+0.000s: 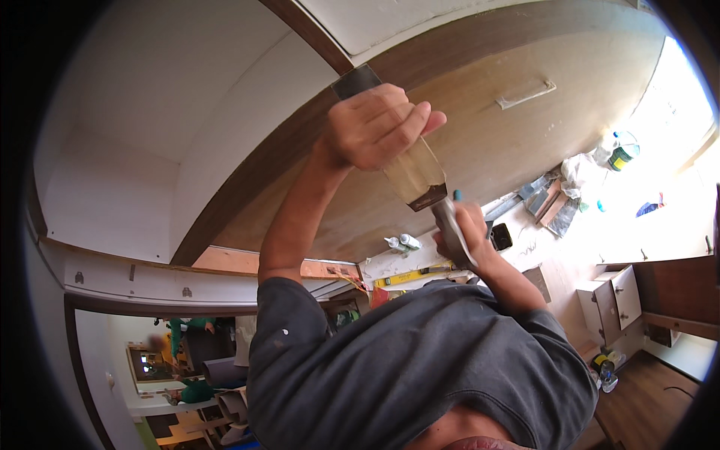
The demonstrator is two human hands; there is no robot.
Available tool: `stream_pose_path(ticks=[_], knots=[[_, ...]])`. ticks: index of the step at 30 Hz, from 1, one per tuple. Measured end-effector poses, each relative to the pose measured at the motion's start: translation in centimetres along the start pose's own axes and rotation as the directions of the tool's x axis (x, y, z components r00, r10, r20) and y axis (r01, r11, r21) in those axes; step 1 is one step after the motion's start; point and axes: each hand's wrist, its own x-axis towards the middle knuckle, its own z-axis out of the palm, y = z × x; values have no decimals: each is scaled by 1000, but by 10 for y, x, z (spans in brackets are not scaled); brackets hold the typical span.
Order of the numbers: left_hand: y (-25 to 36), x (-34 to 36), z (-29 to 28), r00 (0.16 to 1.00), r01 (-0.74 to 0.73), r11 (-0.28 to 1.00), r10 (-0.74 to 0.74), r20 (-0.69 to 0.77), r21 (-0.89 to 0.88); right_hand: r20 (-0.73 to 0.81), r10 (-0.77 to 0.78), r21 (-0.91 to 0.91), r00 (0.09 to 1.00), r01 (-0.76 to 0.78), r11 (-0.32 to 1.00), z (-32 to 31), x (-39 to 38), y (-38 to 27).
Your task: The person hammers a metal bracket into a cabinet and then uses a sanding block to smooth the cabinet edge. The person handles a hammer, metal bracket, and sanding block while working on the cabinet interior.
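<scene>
Both hands on tool at wood panel

Left hand (pixel 379 127) fingers clamped round a long tool's handle (pixel 409 165); right hand (pixel 469 232) fingers wrapped on its grey front end (pixel 450 229), just below. Brown panel (pixel 480 142) right behind both.

Both hands work close under the wooden panel (pixel 480 142), which blocks any way past them. Open room lies left below the white ceiling (pixel 150 97); cluttered counter (pixel 562 202) crowds the right.
</scene>
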Motion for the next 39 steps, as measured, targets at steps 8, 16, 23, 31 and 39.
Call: stream_pose_path(ticks=[8, 16, 23, 31, 39], knots=[[-1, -1, 1, 999, 28, 1000, -28, -20, -2, -23, -21, -2, 1000, 21, 1000, 8, 3, 1], [1, -5, 1, 999, -25, 999, 23, 40, 38, -75, -207, 209, 975, 219, 953, -1, 0, -2], [1, -6, 5, 997, -77, 993, 75, 33, 95, -167, -105, 155, 980, 131, 979, 7, -8, 10], [3, -9, 5, 997, -74, 992, 71, 39, 105, -188, -51, 119, 981, 74, 990, 7, -17, 12], [5, -9, 2, 996, -53, 993, 45, 82, 103, -222, 10, 11, 975, -7, 1000, 4, -20, 11]])
